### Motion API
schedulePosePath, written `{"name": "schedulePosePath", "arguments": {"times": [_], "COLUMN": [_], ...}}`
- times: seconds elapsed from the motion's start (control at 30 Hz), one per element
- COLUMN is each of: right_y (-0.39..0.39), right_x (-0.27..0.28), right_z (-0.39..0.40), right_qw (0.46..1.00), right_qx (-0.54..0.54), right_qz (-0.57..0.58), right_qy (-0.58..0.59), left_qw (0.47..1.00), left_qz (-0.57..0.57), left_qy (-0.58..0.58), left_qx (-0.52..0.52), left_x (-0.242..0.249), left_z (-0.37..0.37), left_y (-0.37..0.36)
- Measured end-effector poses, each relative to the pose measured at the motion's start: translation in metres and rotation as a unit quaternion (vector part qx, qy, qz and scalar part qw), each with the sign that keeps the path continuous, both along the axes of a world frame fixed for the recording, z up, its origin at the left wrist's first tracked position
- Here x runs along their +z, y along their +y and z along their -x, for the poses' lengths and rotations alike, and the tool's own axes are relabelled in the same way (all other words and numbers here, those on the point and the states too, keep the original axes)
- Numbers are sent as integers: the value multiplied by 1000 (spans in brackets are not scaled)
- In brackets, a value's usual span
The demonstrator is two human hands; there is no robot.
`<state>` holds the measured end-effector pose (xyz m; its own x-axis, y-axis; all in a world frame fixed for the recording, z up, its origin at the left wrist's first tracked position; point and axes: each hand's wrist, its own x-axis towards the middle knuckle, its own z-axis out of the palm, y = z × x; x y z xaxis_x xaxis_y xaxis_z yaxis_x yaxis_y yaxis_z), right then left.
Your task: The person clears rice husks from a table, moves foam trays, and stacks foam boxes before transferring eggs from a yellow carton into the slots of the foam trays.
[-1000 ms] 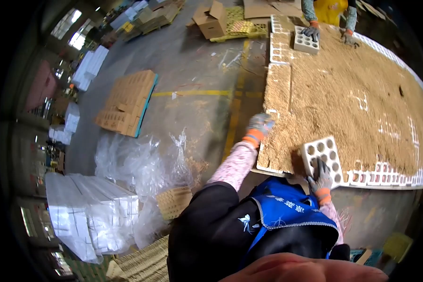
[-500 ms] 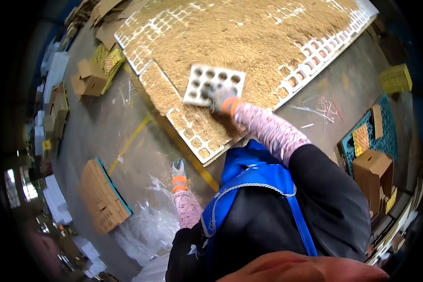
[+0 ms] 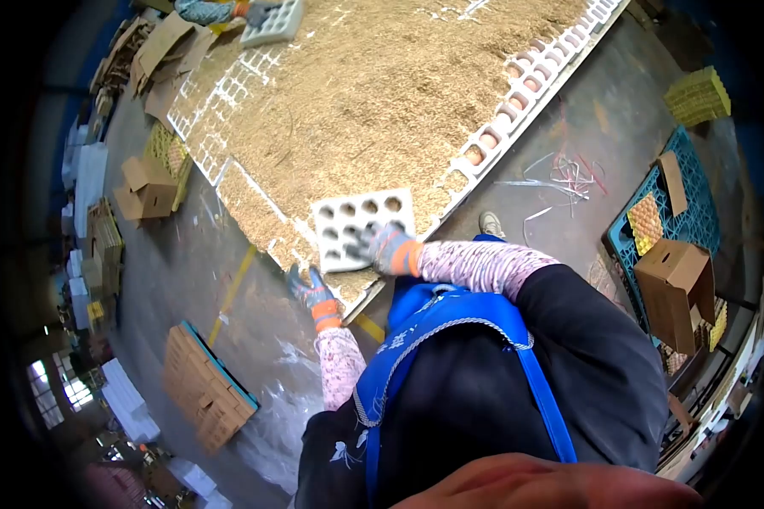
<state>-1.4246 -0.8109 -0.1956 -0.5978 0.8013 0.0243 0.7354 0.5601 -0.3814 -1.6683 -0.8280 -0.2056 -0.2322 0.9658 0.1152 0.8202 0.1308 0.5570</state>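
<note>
Right gloved hand [image 3: 384, 248] with palm down and fingertips to the left, right arm [image 3: 484, 265] bent across from the right, left gloved hand [image 3: 311, 293] open with fingers apart, a bit nearer, left arm [image 3: 341, 360] reaching toward the far side.

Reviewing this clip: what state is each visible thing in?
White tray with round holes: right gloved hand on it; level unclear.
Left gloved hand: open, at the near edge.
Loose brown grains: spread unevenly.
Reddish round items: partly exposed in white cells.
Brown cardboard box at right: open.
Clear plastic sheeting: crumpled on the floor.
</note>
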Motion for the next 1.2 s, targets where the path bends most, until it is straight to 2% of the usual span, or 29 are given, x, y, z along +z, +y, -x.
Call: {"name": "schedulePosePath", "arguments": {"times": [0.03,0.07,0.1,0.2,0.23,0.27,0.3,0.33,0.37,0.4,0.43,0.5,0.53,0.57,0.63,0.67,0.7,0.77,0.83,0.9,0.97,1.03,1.07,1.1,1.13,1.17,1.2], "right_y": [16,36,56,102,109,125,136,152,170,202,233,264,275,281,269,256,244,220,199,174,167,160,152,145,141,137,127], "right_x": [2,9,15,39,51,42,56,76,92,58,23,20,17,15,63,62,60,55,54,76,72,60,56,50,40,4,2], "right_z": [-27,-64,-101,-215,-248,-282,-309,-334,-364,-393,-419,-410,-390,-366,-346,-352,-357,-369,-383,-421,-460,-499,-505,-505,-502,-503,-478], "right_qw": [994,988,990,963,948,937,923,899,895,879,888,892,924,950,972,972,981,991,989,991,992,993,977,948,916,899,877], "right_qx": [-56,-78,-140,-232,-248,-296,-346,-422,-439,-475,-446,-431,-365,-296,-189,-190,-135,-24,90,41,-28,-101,-202,-300,-389,-429,-469], "right_qz": [-69,-108,-27,-23,-77,-132,-115,-1,67,16,1,73,48,22,93,97,99,102,99,126,115,58,26,-7,-4,-84,-32], "right_qy": [-64,-82,-22,-133,-182,-127,-125,-115,-37,31,114,114,104,95,102,102,96,86,67,30,-45,-18,-62,-106,-101,1,105], "left_qw": [985,997,998,987,979,974,942,918,885,894,891,903,893,926,965,986,997,993,993,947,925,913,889,823,788,748,751], "left_qz": [38,64,21,108,124,130,257,263,267,285,290,292,353,223,177,108,38,106,79,167,43,21,72,78,42,7,5], "left_qy": [-165,-44,-56,104,154,184,213,297,377,342,346,310,281,303,196,125,53,53,22,208,269,198,112,155,214,271,270], "left_qx": [23,-10,-37,-56,-44,-18,-9,-30,-52,-44,-43,-51,6,5,7,-13,-32,16,-87,-179,-263,-356,-438,-541,-575,-606,-602], "left_x": [42,26,10,-3,-18,-36,-41,-34,-26,-33,-34,-35,-47,-42,-27,-40,-53,-45,-49,-15,-13,-13,-27,-34,-36,-35,-32], "left_z": [-54,-62,-80,-142,-159,-173,-189,-210,-227,-228,-228,-226,-222,-226,-250,-253,-258,-296,-341,-412,-458,-474,-475,-476,-470,-461,-445], "left_y": [16,22,26,30,30,26,25,21,20,23,27,33,38,40,75,91,104,122,133,129,113,108,108,105,99,92,86]}}
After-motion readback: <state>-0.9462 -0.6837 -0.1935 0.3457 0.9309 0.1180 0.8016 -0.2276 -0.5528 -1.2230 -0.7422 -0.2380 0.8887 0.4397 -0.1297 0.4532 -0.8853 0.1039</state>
